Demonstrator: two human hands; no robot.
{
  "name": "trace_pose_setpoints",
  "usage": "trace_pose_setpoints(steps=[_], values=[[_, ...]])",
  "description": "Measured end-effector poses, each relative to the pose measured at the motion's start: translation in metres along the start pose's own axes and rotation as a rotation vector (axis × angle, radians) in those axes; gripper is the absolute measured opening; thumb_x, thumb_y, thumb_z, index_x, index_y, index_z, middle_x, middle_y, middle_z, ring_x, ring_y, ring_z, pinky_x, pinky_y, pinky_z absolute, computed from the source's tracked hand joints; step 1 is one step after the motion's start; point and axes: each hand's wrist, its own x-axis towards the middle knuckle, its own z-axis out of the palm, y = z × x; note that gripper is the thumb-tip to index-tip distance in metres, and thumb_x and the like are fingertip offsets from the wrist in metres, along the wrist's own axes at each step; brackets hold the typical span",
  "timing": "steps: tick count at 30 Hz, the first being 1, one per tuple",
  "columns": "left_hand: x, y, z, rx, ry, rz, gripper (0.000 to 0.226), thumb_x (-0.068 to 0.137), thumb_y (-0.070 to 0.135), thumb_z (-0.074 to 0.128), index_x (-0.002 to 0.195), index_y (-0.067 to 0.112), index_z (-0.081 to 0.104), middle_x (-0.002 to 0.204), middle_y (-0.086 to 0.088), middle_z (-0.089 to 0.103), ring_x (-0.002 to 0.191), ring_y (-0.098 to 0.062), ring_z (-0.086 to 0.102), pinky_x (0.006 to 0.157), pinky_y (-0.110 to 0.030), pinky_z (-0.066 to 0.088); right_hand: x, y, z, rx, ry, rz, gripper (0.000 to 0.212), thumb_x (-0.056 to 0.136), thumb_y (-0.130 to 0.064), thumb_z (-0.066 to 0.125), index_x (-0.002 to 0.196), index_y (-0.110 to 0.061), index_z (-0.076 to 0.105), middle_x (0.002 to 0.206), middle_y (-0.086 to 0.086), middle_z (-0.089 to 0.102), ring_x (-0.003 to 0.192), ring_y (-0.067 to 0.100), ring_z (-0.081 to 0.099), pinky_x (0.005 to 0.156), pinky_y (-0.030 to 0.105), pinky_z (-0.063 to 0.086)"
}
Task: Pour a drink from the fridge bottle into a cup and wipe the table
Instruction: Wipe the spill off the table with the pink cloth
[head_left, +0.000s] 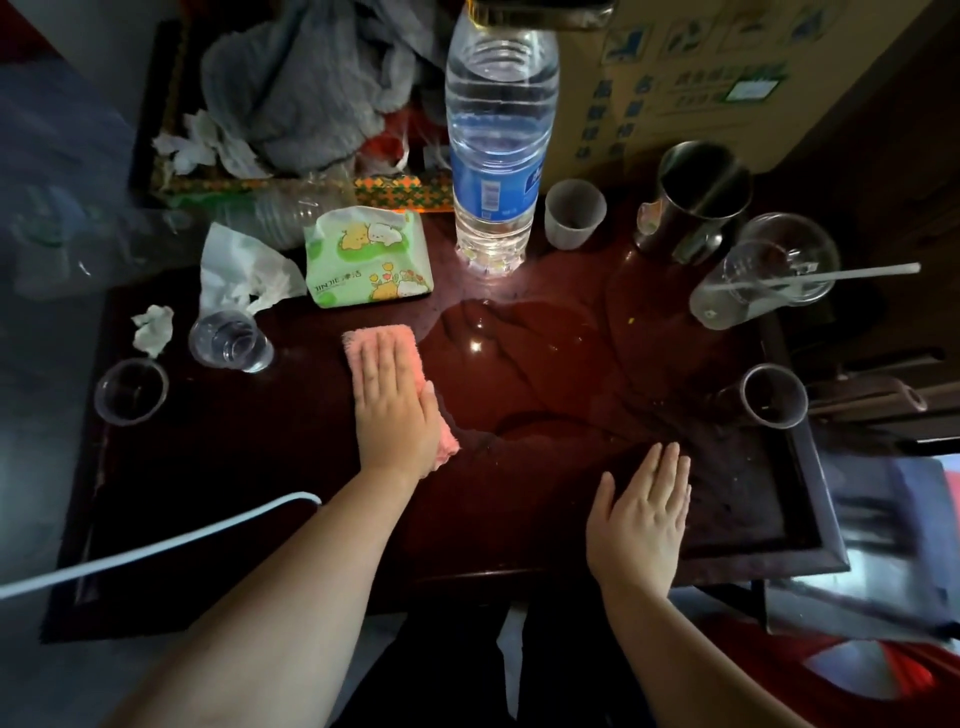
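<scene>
A tall clear water bottle (496, 150) with a blue label stands upright at the back middle of the dark red table (260, 467). A wide puddle (519, 364) spreads on the table in front of it. My left hand (392, 405) presses flat on a pink cloth (379, 338) just left of the puddle, fingers straight. Near the front edge, my right hand (641, 519) lies flat with fingers straight, holding nothing. A clear cup with water (231, 343) stands at the left.
A tissue pack (366, 260), crumpled tissues (153, 327), an empty clear cup (130, 389), a white cup (574, 213), a steel mug (696, 202), a tipped plastic cup with a straw (763, 275) and a dark cup (774, 395) ring the table. A white cable (156, 545) crosses front left.
</scene>
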Motion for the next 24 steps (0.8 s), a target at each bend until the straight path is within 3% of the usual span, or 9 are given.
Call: trace_pose_setpoints(steps=[7,17,24], values=[[0.022,0.007,0.007,0.067,-0.068,0.118,0.063,0.095,0.034,0.009,0.149,0.002,0.013,0.157,-0.017,0.012,0.146,-0.028,0.006,0.119,-0.042,0.006,0.000,-0.002,-0.002,0.000,0.019,-0.001,0.067,0.097,-0.040,0.029,0.149,-0.002,0.009,0.159,0.013,0.006,0.147,0.022,-0.002,0.120,0.039,0.006],[0.048,0.027,0.009,0.082,-0.079,0.301,0.060,0.095,0.028,0.019,0.147,0.000,0.018,0.155,-0.018,0.020,0.145,-0.031,0.012,0.118,-0.045,0.011,0.002,-0.003,-0.002,0.003,0.001,0.011,0.065,0.098,-0.039,0.027,0.149,-0.005,0.007,0.159,0.009,0.002,0.146,0.018,-0.007,0.120,0.035,0.001],[0.043,0.027,0.005,0.048,-0.093,0.266,0.065,0.096,0.040,0.015,0.149,0.004,0.016,0.157,-0.015,0.015,0.146,-0.026,0.008,0.119,-0.041,0.007,0.000,-0.003,-0.004,0.011,-0.007,0.005,0.068,0.097,-0.042,0.026,0.149,-0.004,0.005,0.159,0.011,0.000,0.147,0.020,-0.007,0.120,0.036,0.001]])
